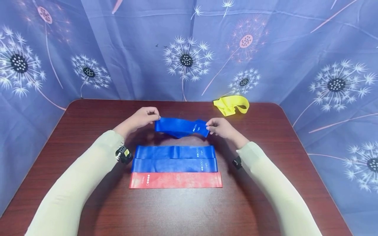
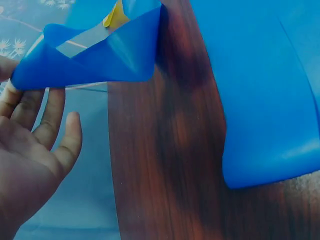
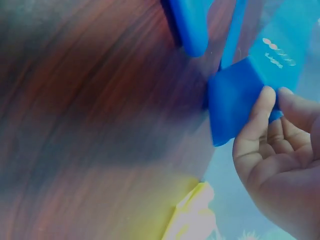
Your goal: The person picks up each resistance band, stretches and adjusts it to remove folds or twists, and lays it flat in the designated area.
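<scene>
A blue resistance band loop (image 1: 177, 125) marked "Light" is stretched out sideways between my two hands. My left hand (image 1: 144, 116) pinches its left end between thumb and fingers; the left wrist view shows the loop (image 2: 90, 62) gaping, partly twisted. At the other end, near the printed label, thumb and forefinger of my right hand (image 1: 221, 127) pinch the band. In the right wrist view a folded part of it (image 3: 237, 97) hangs beside the fingertips. Nearer the body, two more blue bands (image 1: 174, 152) lie flat, edge to edge, above a red "Heavy" band (image 1: 183, 180).
A crumpled yellow band (image 1: 228, 106) lies at the back edge of the dark wooden table (image 1: 177, 213), right of centre. Blue cloth (image 1: 133, 49) with a dandelion print hangs behind the table and at both sides.
</scene>
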`<control>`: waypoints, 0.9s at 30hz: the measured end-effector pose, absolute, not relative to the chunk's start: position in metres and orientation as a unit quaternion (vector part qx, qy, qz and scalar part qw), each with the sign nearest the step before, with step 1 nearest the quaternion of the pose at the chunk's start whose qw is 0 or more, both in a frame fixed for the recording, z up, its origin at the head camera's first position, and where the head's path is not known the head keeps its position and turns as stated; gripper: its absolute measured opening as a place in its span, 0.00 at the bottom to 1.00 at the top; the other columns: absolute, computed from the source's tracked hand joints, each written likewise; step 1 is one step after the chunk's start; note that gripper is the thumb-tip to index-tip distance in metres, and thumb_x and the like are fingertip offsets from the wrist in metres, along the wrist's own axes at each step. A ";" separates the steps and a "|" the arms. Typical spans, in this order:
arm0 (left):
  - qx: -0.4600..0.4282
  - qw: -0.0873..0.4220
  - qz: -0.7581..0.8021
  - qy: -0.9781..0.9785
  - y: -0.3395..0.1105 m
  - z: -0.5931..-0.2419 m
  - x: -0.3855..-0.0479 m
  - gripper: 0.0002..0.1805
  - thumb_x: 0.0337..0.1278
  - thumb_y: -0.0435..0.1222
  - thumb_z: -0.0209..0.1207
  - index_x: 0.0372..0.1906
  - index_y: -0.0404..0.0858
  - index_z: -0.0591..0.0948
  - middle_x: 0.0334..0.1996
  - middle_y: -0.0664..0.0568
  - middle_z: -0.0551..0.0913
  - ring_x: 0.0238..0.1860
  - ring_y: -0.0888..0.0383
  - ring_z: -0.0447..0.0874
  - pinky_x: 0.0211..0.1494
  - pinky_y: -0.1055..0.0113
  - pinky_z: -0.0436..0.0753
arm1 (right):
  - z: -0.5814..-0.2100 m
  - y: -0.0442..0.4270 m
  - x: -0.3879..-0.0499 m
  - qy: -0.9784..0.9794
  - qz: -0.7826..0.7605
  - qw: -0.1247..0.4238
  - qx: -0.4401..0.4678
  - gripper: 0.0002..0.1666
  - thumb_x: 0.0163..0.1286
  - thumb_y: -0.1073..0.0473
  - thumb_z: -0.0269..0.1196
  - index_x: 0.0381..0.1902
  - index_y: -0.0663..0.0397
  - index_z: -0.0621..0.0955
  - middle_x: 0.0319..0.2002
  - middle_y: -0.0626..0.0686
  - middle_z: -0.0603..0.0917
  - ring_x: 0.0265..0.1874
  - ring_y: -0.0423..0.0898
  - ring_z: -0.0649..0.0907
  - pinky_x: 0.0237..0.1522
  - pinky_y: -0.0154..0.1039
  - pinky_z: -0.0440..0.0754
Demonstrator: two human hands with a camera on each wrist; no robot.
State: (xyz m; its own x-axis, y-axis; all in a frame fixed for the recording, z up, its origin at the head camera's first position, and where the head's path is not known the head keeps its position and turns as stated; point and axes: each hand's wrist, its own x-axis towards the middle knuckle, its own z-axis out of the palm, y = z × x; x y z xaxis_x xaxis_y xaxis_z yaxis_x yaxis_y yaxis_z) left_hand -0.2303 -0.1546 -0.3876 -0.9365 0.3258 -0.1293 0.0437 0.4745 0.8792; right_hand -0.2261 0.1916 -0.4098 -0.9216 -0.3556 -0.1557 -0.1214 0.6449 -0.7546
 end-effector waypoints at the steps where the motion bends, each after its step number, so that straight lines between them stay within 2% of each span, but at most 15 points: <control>1: 0.120 0.139 0.485 0.855 -0.154 -0.388 -0.230 0.08 0.65 0.35 0.59 0.29 0.41 0.78 0.34 0.55 0.84 0.40 0.60 0.77 0.47 0.63 0.78 | -0.409 0.191 -0.226 0.896 -0.396 0.147 -0.136 0.11 0.74 0.66 0.61 0.47 0.71 0.82 0.37 0.65 0.86 0.35 0.56 0.86 0.35 0.41 0.84; 3: 0.150 0.131 0.439 0.876 -0.153 -0.389 -0.229 0.07 0.67 0.36 0.60 0.33 0.38 0.80 0.30 0.57 0.79 0.36 0.59 0.73 0.44 0.64 0.74 | -0.407 0.188 -0.224 0.900 -0.387 0.146 -0.139 0.11 0.73 0.65 0.62 0.47 0.69 0.83 0.38 0.65 0.87 0.35 0.56 0.86 0.37 0.41 0.85; 6: 0.192 0.122 0.366 0.902 -0.153 -0.394 -0.227 0.08 0.69 0.38 0.61 0.37 0.36 0.81 0.29 0.54 0.80 0.37 0.56 0.73 0.44 0.64 0.71 | -0.405 0.186 -0.222 0.905 -0.375 0.136 -0.148 0.12 0.72 0.61 0.65 0.47 0.66 0.85 0.40 0.63 0.88 0.38 0.53 0.84 0.43 0.41 0.82; 9: 0.222 0.127 0.317 0.913 -0.155 -0.399 -0.226 0.09 0.69 0.39 0.61 0.36 0.37 0.82 0.29 0.51 0.81 0.35 0.55 0.74 0.44 0.63 0.72 | -0.403 0.186 -0.221 0.910 -0.367 0.122 -0.151 0.11 0.72 0.58 0.66 0.44 0.62 0.86 0.40 0.60 0.88 0.39 0.51 0.81 0.45 0.39 0.78; 12: 0.239 0.142 0.285 0.917 -0.159 -0.402 -0.225 0.12 0.69 0.40 0.62 0.29 0.38 0.80 0.23 0.54 0.76 0.30 0.57 0.70 0.40 0.64 0.70 | -0.402 0.189 -0.223 0.906 -0.380 0.115 -0.150 0.10 0.73 0.59 0.64 0.43 0.62 0.85 0.38 0.59 0.87 0.38 0.52 0.82 0.44 0.39 0.78; 16: 0.240 0.161 0.260 0.921 -0.162 -0.404 -0.223 0.23 0.69 0.44 0.61 0.17 0.42 0.71 0.16 0.60 0.63 0.23 0.61 0.62 0.34 0.67 0.64 | -0.398 0.195 -0.225 0.895 -0.404 0.125 -0.140 0.09 0.76 0.62 0.60 0.43 0.65 0.82 0.36 0.59 0.84 0.35 0.56 0.83 0.40 0.41 0.80; 19: 0.229 0.167 0.251 0.926 -0.162 -0.404 -0.224 0.27 0.71 0.46 0.59 0.14 0.44 0.67 0.14 0.60 0.60 0.22 0.61 0.59 0.32 0.67 0.62 | -0.395 0.198 -0.226 0.895 -0.403 0.136 -0.138 0.08 0.77 0.63 0.58 0.43 0.65 0.80 0.35 0.57 0.83 0.34 0.53 0.82 0.39 0.40 0.80; 21: 0.222 0.167 0.247 0.928 -0.161 -0.402 -0.224 0.26 0.72 0.47 0.56 0.16 0.42 0.68 0.15 0.57 0.62 0.23 0.58 0.62 0.33 0.65 0.64 | -0.393 0.199 -0.228 0.895 -0.400 0.139 -0.143 0.08 0.77 0.62 0.57 0.43 0.64 0.80 0.35 0.56 0.82 0.34 0.49 0.81 0.41 0.40 0.81; 23: 0.211 0.162 0.240 0.933 -0.160 -0.400 -0.224 0.23 0.74 0.48 0.54 0.23 0.38 0.77 0.20 0.52 0.75 0.28 0.53 0.73 0.40 0.61 0.73 | -0.391 0.201 -0.230 0.892 -0.404 0.141 -0.145 0.09 0.78 0.62 0.56 0.43 0.64 0.79 0.36 0.56 0.82 0.35 0.46 0.81 0.45 0.42 0.83; 25: 0.204 0.158 0.230 0.938 -0.160 -0.398 -0.225 0.22 0.76 0.48 0.51 0.35 0.35 0.84 0.31 0.45 0.85 0.39 0.47 0.82 0.50 0.54 0.79 | -0.390 0.203 -0.231 0.888 -0.414 0.142 -0.143 0.09 0.78 0.62 0.56 0.43 0.65 0.78 0.37 0.56 0.82 0.36 0.45 0.81 0.47 0.46 0.85; 27: 0.199 0.152 0.219 0.943 -0.161 -0.395 -0.226 0.22 0.77 0.47 0.49 0.43 0.36 0.86 0.41 0.41 0.88 0.49 0.43 0.83 0.60 0.48 0.78 | -0.388 0.206 -0.233 0.884 -0.423 0.143 -0.138 0.09 0.78 0.63 0.55 0.44 0.66 0.78 0.37 0.56 0.81 0.34 0.43 0.81 0.48 0.50 0.86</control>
